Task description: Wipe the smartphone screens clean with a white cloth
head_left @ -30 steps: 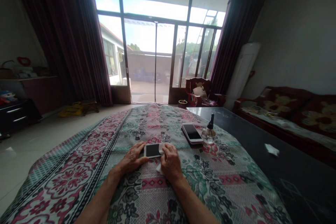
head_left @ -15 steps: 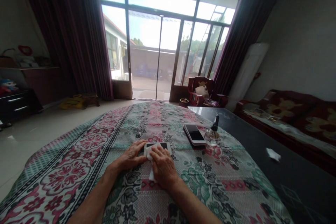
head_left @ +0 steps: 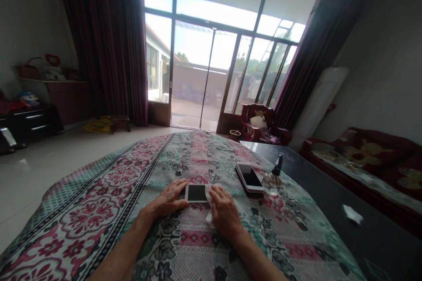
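Lying flat, left hand point(head_left: 169, 198) holding end: phone point(head_left: 197, 193), white-bordered, dark-screened.

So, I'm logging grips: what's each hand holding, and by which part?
Left hand: the nearer phone, by its left end. Right hand: a tissue, under the fingers; the grasped part is hidden.

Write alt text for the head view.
A left hand holds a white, dark-screened phone on floral cloth; the right hand holds white tissue at its right end. Beyond, right: another white phone, clear black-topped bottle.
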`<state>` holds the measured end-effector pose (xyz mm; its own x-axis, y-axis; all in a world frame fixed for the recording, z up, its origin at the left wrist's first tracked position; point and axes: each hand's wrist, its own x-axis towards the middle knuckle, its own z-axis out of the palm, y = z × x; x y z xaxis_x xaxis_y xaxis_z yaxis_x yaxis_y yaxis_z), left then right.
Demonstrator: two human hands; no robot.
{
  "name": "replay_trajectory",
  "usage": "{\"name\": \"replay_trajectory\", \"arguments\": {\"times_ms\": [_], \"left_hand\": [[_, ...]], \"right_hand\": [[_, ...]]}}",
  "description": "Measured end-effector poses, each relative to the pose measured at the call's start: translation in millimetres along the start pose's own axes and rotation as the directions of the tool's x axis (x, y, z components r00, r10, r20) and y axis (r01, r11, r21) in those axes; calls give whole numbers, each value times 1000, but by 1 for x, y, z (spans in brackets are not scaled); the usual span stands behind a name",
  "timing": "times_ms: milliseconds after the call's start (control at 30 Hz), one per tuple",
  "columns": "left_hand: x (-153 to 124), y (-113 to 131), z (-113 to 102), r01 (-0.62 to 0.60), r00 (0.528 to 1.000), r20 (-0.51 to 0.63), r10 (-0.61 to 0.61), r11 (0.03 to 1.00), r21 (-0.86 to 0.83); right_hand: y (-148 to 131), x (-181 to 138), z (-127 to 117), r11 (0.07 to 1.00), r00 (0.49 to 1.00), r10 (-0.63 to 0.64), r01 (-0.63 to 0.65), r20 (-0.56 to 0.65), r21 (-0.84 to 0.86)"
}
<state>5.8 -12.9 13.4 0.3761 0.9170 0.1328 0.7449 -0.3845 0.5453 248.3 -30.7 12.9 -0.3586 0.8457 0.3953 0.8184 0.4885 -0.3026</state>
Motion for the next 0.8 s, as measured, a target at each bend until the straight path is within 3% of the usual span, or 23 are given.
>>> {"name": "replay_trajectory", "arguments": {"times_ms": [333, 800], "left_hand": [[3, -10, 6, 4, 1000, -7, -4, 1000, -5], [1, -7, 5, -28, 1000, -9, 28, 999, -20]], "right_hand": [[3, 38, 17, 1000, 998, -18, 19, 57, -22], [31, -19, -14, 971, 963, -226, 209, 147, 119]]}}
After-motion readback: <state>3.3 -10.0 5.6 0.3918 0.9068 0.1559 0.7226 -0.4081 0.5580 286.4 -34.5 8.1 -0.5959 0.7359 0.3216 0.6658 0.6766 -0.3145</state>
